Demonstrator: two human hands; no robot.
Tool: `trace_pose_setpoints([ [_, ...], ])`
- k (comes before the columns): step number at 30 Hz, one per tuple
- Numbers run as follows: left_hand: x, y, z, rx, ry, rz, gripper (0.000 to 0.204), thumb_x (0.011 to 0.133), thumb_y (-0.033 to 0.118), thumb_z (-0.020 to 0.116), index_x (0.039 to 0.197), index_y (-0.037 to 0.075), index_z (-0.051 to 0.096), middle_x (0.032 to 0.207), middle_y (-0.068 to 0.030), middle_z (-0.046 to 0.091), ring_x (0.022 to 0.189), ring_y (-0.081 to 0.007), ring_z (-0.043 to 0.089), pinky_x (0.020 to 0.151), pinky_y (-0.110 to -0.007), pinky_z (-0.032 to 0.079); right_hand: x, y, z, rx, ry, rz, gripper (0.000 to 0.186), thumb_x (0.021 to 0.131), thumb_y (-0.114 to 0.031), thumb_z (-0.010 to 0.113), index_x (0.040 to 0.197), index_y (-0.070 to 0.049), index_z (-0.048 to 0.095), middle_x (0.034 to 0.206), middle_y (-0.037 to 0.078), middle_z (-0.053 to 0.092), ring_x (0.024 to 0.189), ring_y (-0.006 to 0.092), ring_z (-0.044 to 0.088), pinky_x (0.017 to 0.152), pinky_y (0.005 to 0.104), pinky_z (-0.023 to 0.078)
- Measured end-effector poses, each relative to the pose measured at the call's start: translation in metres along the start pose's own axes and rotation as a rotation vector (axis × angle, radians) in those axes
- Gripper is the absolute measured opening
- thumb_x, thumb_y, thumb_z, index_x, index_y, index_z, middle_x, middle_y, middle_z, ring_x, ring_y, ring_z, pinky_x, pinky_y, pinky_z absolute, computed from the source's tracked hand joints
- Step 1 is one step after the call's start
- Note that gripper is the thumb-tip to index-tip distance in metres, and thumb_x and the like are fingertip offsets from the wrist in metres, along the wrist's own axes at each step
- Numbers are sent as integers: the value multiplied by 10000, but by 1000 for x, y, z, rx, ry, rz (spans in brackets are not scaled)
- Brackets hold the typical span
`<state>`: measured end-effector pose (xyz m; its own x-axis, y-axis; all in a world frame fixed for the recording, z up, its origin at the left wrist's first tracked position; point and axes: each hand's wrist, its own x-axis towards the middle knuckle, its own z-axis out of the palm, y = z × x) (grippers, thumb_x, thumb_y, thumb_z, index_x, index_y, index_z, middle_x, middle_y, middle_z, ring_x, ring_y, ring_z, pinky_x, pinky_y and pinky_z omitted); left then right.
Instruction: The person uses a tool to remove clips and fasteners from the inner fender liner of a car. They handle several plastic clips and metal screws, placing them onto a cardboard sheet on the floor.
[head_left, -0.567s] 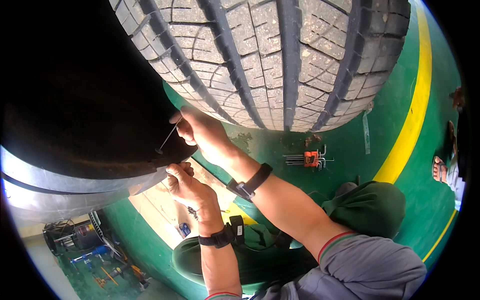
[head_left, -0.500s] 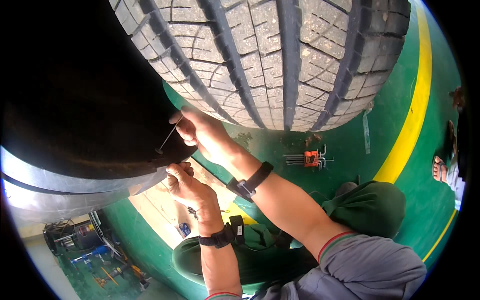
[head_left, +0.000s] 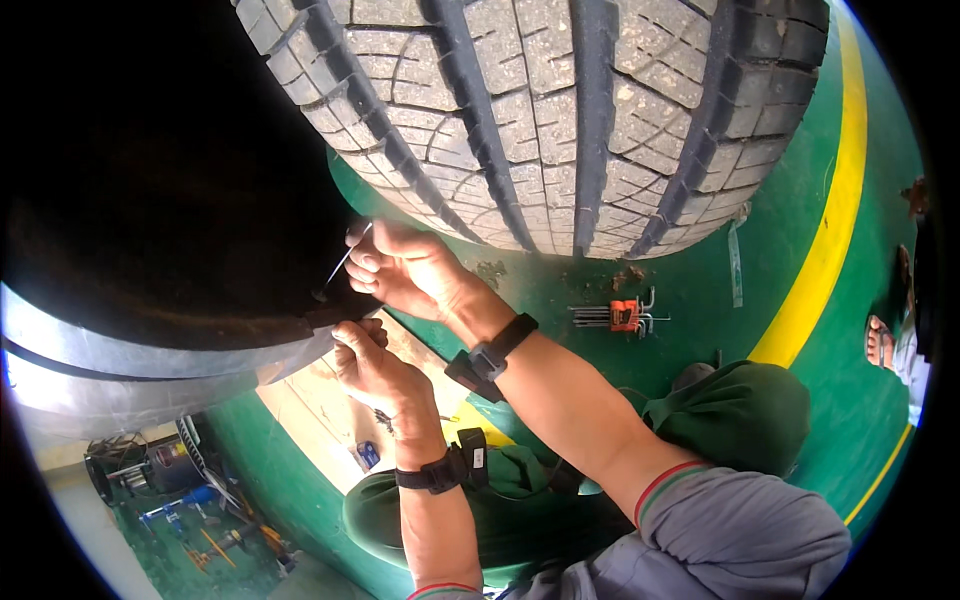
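Note:
My right hand (head_left: 398,268) pinches a thin metal rod (head_left: 348,252) that slants down into the dark wheel-arch liner (head_left: 200,260), its lower end at a small dark round fastener. Just below, my left hand (head_left: 370,365) is closed at the lower edge of the silver body panel (head_left: 150,380), thumb against it; whether a small part is also between its fingers is hidden. A big treaded tyre (head_left: 540,110) hangs over both hands. On the green floor right of them lies a set of hex keys in an orange holder (head_left: 625,316).
Cardboard (head_left: 310,415) with a small blue item (head_left: 368,453) lies beneath the panel. Assorted tools and equipment (head_left: 190,515) sit at lower left. A yellow floor line (head_left: 800,310) runs at right. My green-clad knee (head_left: 730,415) is bent. Another person's sandalled foot (head_left: 880,340) shows at far right.
My right hand has tilted and shifted slightly, its wrist band turning, and the rod's top has moved a little right. My left hand has moved slightly up. The view has shifted marginally.

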<state>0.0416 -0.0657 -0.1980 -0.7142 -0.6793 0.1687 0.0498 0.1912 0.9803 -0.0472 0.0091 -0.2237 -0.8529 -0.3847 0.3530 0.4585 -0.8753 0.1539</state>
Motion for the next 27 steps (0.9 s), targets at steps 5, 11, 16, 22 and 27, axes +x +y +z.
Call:
trace_pose_setpoints([
  [5,2,-3,0,20,15,10,494,941,506,609,737,59,552,694,11,524,655,-93,422,646,-249,349,14,2,27,-392,384,-138,248,972,-301,612,836,-112,530,700,-28,462,561,56,392,492,202,295],
  [11,3,-3,-1,12,5,28,490,943,500,609,740,57,554,688,11,520,656,-95,429,640,-255,355,17,-6,28,-200,637,125,193,954,-174,433,790,-89,487,526,-73,305,450,66,292,430,243,229],
  [16,-1,5,10,-123,67,-24,441,976,428,593,742,58,542,682,18,494,648,-94,417,637,-260,364,15,6,37,98,539,303,165,948,-55,368,968,-8,525,591,-59,396,464,53,337,421,210,254],
  [22,0,0,3,-75,25,-23,420,959,434,618,755,74,546,695,12,507,653,-95,423,637,-254,364,4,-17,-8,-519,396,167,496,971,-477,567,1202,-39,540,817,-1,555,675,65,479,600,209,401],
  [27,4,0,-2,-54,13,17,387,986,371,589,788,39,603,683,-15,564,651,-101,466,653,-261,388,1,-19,2,-884,511,194,837,913,-622,562,1487,-54,340,1460,134,395,1278,227,407,1112,356,271],
])
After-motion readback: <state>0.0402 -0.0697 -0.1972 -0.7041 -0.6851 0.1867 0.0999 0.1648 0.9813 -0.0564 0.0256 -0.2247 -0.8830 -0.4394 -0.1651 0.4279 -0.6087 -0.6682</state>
